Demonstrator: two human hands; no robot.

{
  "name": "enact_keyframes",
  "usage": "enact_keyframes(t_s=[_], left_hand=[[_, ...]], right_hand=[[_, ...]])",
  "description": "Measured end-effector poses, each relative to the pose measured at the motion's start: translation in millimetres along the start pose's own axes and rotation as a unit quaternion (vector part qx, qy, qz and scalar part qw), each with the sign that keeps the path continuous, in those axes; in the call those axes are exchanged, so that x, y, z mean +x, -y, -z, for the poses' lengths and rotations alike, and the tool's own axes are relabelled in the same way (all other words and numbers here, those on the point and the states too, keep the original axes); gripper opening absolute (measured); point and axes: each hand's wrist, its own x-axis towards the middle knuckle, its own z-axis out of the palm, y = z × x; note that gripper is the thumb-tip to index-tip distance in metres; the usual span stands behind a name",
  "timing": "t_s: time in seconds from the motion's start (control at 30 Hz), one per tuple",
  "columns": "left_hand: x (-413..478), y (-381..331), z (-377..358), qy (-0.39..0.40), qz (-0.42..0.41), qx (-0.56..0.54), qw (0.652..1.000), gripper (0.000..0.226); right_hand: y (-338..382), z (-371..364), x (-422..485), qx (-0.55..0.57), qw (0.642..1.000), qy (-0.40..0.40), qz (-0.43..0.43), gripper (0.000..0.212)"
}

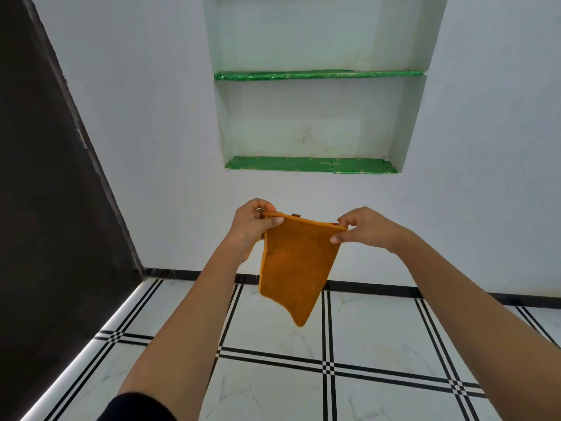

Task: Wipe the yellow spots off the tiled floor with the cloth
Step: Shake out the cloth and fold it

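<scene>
An orange-brown cloth (pixel 296 268) hangs in the air in front of me, folded, its lower corner pointing down. My left hand (pixel 250 227) pinches its top left corner. My right hand (pixel 364 227) pinches its top right corner. Both arms reach forward at about chest height, well above the tiled floor (pixel 379 335). The floor is white marble-look tile with black double lines. No yellow spots show on the visible part of the floor.
A white wall stands ahead with a recessed niche holding two green-lined shelves (pixel 312 165). A black skirting strip (pixel 379 288) runs along the wall's foot. A dark panel (pixel 45 192) fills the left side, with a bright strip along its base.
</scene>
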Motion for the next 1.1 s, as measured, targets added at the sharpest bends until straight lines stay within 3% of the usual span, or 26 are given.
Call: enact_keyframes(t_s=[0.07, 0.17, 0.23, 0.3, 0.43, 0.6, 0.73, 0.9, 1.0, 1.1], left_hand=[[-2.0, -4.6, -0.3, 0.003, -0.012, -0.012, 1.0, 0.02], [-4.5, -12.9, -6.3, 0.014, -0.024, -0.035, 0.999, 0.019], [-5.1, -18.8, -13.2, 0.022, -0.024, -0.061, 0.998, 0.019], [-5.5, -24.9, -21.5, 0.025, -0.023, -0.076, 0.996, 0.019], [-3.9, -32.8, -33.8, 0.037, -0.02, -0.08, 0.996, 0.019], [5.1, -28.7, -29.1, -0.011, -0.005, -0.1, 0.995, 0.023], [14.8, -21.6, -15.2, -0.085, 0.026, -0.158, 0.983, 0.026], [21.7, -21.8, -13.3, -0.112, 0.04, -0.219, 0.968, 0.029], [24.6, -18.8, -15.5, -0.11, 0.054, -0.255, 0.959, 0.03], [19.6, -11.1, -18.7, -0.059, 0.094, -0.286, 0.952, 0.043]], right_hand=[[-1.9, -0.3, -4.5, 0.141, 0.99, -0.02, -0.014, 0.016], [-8.9, -4.9, -8.7, 0.318, 0.946, -0.068, -0.008, 0.016], [-14.8, -12.7, -11.0, 0.416, 0.905, -0.094, 0.0, 0.032], [-22.9, -25.8, -12.7, 0.479, 0.875, -0.069, -0.016, 0.049], [-35.7, -60.7, -17.6, 0.43, 0.899, 0.042, -0.068, 0.061], [-28.3, -60.2, -16.5, 0.416, 0.907, 0.03, -0.053, 0.056], [-8.9, -35.9, -14.9, 0.466, 0.883, 0.028, -0.043, 0.034], [6.3, -25.5, -14.2, 0.429, 0.9, 0.043, -0.066, 0.043], [18.7, -22.3, -11.3, 0.475, 0.876, 0.045, -0.067, 0.037], [30.0, -16.0, -5.4, 0.53, 0.845, 0.027, -0.073, 0.031]])
